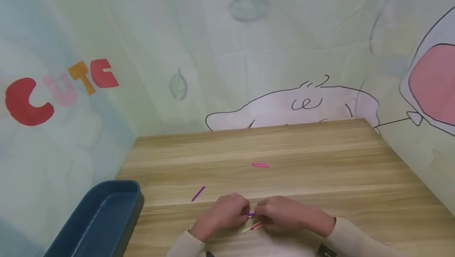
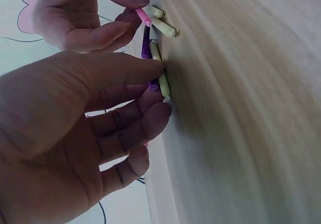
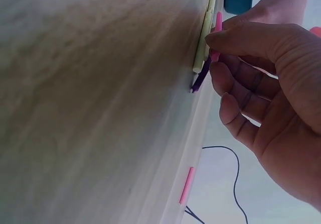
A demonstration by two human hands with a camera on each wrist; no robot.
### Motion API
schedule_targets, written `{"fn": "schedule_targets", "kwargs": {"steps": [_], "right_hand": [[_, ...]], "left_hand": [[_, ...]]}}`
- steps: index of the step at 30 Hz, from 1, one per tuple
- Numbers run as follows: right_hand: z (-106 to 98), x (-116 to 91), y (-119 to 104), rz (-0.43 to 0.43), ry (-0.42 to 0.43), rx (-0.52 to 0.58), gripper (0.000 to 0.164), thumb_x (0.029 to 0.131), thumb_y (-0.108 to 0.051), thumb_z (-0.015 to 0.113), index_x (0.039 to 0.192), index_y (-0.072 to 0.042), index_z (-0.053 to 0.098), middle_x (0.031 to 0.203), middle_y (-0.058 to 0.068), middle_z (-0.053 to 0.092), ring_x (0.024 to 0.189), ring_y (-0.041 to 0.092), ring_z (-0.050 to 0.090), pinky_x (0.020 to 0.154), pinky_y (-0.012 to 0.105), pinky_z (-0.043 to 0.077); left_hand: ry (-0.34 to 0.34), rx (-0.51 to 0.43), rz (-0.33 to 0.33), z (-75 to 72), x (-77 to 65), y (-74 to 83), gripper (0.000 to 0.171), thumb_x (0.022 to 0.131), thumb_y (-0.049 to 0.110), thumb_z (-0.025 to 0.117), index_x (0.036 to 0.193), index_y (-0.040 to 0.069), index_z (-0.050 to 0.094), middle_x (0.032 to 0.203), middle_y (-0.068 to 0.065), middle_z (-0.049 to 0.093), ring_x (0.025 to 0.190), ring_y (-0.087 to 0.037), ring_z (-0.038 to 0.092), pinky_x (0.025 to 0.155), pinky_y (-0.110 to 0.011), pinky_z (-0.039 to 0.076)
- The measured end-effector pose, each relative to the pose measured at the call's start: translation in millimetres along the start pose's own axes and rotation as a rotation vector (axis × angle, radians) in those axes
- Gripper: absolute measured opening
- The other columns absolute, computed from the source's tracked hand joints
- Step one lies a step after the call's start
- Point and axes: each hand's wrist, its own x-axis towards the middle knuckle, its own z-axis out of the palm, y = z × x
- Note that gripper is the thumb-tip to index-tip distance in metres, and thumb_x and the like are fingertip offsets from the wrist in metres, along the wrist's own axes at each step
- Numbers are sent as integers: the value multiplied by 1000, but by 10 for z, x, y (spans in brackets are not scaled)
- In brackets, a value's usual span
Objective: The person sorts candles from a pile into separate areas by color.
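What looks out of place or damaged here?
No visible spill or damage. Mildly odd: a lone purple stick lies slanted to the left of the left hand, apart from the others; the far pink sticks lie together, side by side.

Tray (image 1: 131,214) blocks L, tbl (image 1: 355,170) free R

The left grip (image 1: 230,210) and right grip (image 1: 281,212) sit close together, both pinching, with forearms (image 1: 317,220) slanting inward.
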Motion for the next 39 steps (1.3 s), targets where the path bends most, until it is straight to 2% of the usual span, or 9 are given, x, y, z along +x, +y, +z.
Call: {"fn": "schedule_targets", "kwargs": {"steps": [11, 17, 25, 33, 39], "right_hand": [[2, 8, 3, 7, -10, -7, 15, 82, -10, 74, 88, -20, 63, 75, -16, 50, 67, -7, 43, 62, 8, 37], [-16, 7, 7, -7, 8, -7, 16, 81, -9, 75, 90, -18, 65, 76, -15, 52, 67, -6, 44, 62, 9, 39], [-42, 22, 44, 30, 2, 2, 14, 83, -12, 75, 93, -19, 67, 80, -17, 55, 70, -6, 48, 65, 10, 41], [-241, 54, 228, 30, 85, 45, 9, 87, -16, 76, 89, -18, 67, 82, -14, 59, 71, -4, 54, 65, 11, 44], [-373, 77, 440, 112, 99, 40, 11, 85, -5, 74, 87, -13, 67, 81, -10, 60, 72, 2, 54, 65, 17, 47]], "left_hand": [[-2, -12, 1, -2, -11, -2, 9, 84, 16, 75, 79, 17, 68, 67, 12, 52, 60, -2, 46, 59, -19, 42], [6, -6, 4, -2, -7, -7, 11, 84, 16, 75, 77, 17, 67, 67, 12, 51, 60, -3, 46, 59, -20, 42], [-3, -43, 2, 6, 0, -25, 11, 85, 15, 74, 76, 17, 68, 65, 13, 50, 58, -2, 46, 58, -19, 41], [-3, -55, 10, 24, 8, -57, 14, 84, 15, 75, 73, 19, 67, 63, 14, 49, 57, -2, 45, 56, -19, 40], [0, -53, 11, 21, -3, -56, 11, 84, 16, 76, 75, 18, 68, 65, 14, 50, 59, -1, 46, 58, -19, 41]]}}
